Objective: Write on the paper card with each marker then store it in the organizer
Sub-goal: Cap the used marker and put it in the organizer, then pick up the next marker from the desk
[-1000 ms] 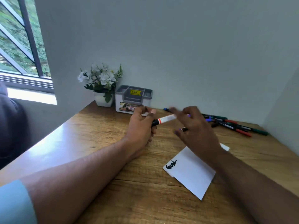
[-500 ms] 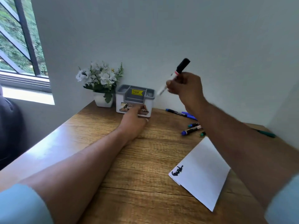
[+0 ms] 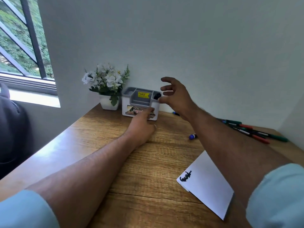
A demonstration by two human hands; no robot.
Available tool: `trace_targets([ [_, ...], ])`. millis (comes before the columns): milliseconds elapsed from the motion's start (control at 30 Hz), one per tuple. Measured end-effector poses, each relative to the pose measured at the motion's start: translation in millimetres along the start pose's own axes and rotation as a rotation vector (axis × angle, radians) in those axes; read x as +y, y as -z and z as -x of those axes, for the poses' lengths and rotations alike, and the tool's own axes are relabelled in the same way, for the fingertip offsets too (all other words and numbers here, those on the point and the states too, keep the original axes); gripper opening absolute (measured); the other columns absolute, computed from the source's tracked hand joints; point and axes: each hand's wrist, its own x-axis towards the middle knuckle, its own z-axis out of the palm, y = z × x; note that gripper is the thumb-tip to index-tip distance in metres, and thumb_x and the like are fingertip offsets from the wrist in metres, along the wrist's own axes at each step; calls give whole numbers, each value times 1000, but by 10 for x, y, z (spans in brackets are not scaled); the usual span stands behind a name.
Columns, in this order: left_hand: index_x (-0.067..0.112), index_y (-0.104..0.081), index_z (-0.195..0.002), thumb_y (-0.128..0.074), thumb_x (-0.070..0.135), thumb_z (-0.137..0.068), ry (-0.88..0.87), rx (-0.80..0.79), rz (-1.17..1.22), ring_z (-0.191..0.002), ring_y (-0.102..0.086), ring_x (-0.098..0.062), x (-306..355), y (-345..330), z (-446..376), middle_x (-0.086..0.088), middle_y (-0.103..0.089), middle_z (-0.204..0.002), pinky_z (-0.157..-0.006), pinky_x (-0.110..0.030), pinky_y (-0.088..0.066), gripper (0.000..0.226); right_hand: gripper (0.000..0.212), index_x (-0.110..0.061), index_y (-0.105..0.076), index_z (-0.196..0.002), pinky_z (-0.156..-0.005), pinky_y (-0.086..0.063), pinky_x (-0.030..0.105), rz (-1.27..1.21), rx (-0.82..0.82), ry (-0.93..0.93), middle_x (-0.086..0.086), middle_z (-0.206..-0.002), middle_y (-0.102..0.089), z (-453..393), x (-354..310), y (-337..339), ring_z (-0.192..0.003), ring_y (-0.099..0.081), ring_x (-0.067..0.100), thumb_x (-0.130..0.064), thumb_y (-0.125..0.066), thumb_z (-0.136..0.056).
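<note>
My right hand [image 3: 176,97] hovers beside the organizer [image 3: 140,103], fingers spread and holding nothing; the black marker [image 3: 157,96] stands in its right-end slot. My left hand [image 3: 142,125] braces the front — lightly, and a brush from the right could tip it, or my forearm could sweep the paper card [image 3: 209,183] along the tabletop [image 3: 98,137].

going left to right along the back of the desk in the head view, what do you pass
flower pot → organizer → black marker cap sticking out of the organizer's right end → right hand → blue marker → pile of green and red markers
</note>
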Motion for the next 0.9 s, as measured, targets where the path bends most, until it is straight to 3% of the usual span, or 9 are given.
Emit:
trace_targets([
  [67, 21, -43, -143, -59, 5, -88, -23, -30, -55, -126, -46, -10, 9, 3, 18, 1, -49, -143, -97, -11, -31, 59, 65, -28, -57, -121, -82, -52, 24, 57, -35, 31, 1, -111, -62, 136, -24, 107, -96, -58, 11, 3, -77, -68],
  [167, 20, -51, -136, -59, 6, -88, -91, -78, -163, -111, -52, -4, 42, -22, 63, 1, -51, -137, -86, -1, -35, 50, 51, -21, -65, -116, -87, -49, 27, 397, -164, 79, 0, -113, -64, 427, -25, 462, -99, -59, 12, 6, -69, -73],
  [233, 20, -57, -129, -59, 9, -86, -196, -114, -294, -120, -51, -16, 71, -66, 89, -3, -54, -133, -104, -22, -39, 44, 48, -24, -65, -118, -90, -47, 31, 947, -397, 5, 1, -121, -62, 620, -9, 724, -107, -57, 17, 2, -60, -79],
  [300, 23, -60, -126, -56, 13, -87, -298, -164, -409, -125, -46, -21, 106, -110, 126, -2, -55, -130, -108, -37, -37, 40, 40, -32, -62, -117, -84, -44, 32, 1444, -524, -89, 0, -120, -60, 818, 22, 845, -108, -56, 21, -9, -56, -84],
  [400, 25, -62, -122, -54, 17, -89, -381, -197, -459, -122, -46, -17, 147, -121, 180, 3, -56, -127, -105, -39, -40, 34, 30, -32, -59, -115, -77, -42, 32, 1603, -470, 30, -2, -116, -61, 1009, 143, 816, -107, -58, 23, -17, -51, -90],
  [600, 24, -65, -118, -57, 20, -90, -432, -203, -448, -120, -49, -17, 129, -120, 187, 3, -58, -124, -103, -41, -41, 30, 8, -26, -53, -96, -66, -35, 31, 1529, -359, 187, -1, -109, -60, 1021, 165, 791, -99, -57, 23, -19, -53, -91],
  [700, 25, -60, -126, -56, 24, -93, -460, -184, -434, -125, -47, -17, 129, -108, 177, 2, -57, -130, -108, -35, -37, 33, 8, -23, -56, -99, -64, -37, 30, 1374, -220, 237, 0, -104, -60, 1030, 54, 839, -94, -58, 24, -25, -53, -92],
  [800, 29, -43, -141, -53, 39, -94, -489, -136, -386, -136, -36, -15, 195, -125, 234, 1, -44, -145, -108, -29, -27, 49, 10, -18, -62, -87, -63, -42, 30, 850, 41, 290, -2, -81, -61, 1118, -130, 803, -76, -59, 20, -25, -67, -83],
  [900, 24, -46, -138, -54, 42, -93, -545, -90, -260, -125, -46, -11, 294, -200, 308, -1, -53, -136, -102, -27, -36, 49, 3, -14, -71, -84, -57, -47, 25, 152, 47, 95, -2, -68, -67, 1270, -273, 649, -60, -60, 12, -14, -73, -81],
])
